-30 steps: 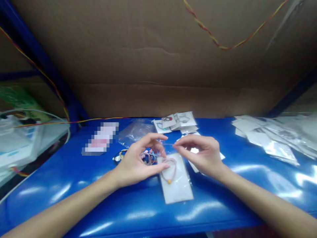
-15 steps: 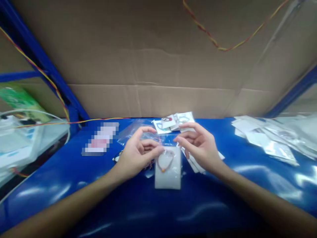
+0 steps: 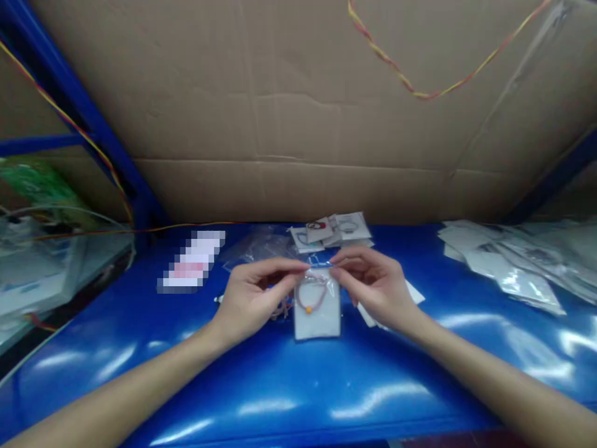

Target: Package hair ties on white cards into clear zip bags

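Between my hands is a clear plastic bag (image 3: 318, 326) with a white card inside. On the card lies a pinkish bracelet (image 3: 318, 304) with an orange bead. My left hand (image 3: 254, 292) pinches the bag's top left corner between thumb and fingers. At the top right corner, my right hand (image 3: 373, 280) pinches the same bag. Partly behind my left hand are some brownish cords (image 3: 281, 309). White cards (image 3: 414, 292) stick out from behind my right hand.
Bagged bracelets on cards (image 3: 352, 227) lie at the back of the blue table (image 3: 261, 379). Clear bags (image 3: 261, 242) rest left of them. A pile of white packets (image 3: 504, 267) is at the right. Cardboard (image 3: 289, 124) stands behind, with a twisted wire (image 3: 420, 95) hanging in front.
My right hand's fingers have closed onto the bag's top edge, and my left fingers have come together there too. The bag's lower edge has risen slightly in view.
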A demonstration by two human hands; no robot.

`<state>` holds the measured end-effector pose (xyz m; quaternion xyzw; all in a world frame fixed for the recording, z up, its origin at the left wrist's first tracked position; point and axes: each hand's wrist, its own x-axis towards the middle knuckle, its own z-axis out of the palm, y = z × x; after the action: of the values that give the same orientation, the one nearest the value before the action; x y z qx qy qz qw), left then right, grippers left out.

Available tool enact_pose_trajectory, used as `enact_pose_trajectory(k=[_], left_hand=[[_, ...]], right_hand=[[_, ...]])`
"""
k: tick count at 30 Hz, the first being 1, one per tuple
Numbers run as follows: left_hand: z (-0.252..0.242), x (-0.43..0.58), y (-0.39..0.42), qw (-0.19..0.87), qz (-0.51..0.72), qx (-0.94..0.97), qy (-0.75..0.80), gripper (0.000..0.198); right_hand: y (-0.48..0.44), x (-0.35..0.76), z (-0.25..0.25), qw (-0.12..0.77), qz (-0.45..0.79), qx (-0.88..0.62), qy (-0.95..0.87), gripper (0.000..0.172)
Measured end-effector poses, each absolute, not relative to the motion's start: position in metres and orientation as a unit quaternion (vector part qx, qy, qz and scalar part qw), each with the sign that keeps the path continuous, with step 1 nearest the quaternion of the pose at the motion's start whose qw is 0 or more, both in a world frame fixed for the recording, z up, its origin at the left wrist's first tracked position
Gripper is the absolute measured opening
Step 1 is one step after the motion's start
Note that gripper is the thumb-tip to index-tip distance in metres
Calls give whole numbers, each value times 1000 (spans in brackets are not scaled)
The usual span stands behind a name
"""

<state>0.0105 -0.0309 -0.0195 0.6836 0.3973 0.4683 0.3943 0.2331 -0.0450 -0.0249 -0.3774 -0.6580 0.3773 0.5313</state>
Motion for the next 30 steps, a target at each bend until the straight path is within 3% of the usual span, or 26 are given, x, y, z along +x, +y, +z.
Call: enact_pose_trajectory(k=[4,10,30], left_hand=[[-18,12,-31,437,456,663,401,36],[-15,12,-28,479,422,646,418,45],[-14,11,-19,515,417,615,427,30]], right_hand=[[-45,235,-23,489,298,-401,-715,27],[-45,236,-21,494,282,-410,-713,27],[-35,241,-24,486,369,-438,-661,25]])
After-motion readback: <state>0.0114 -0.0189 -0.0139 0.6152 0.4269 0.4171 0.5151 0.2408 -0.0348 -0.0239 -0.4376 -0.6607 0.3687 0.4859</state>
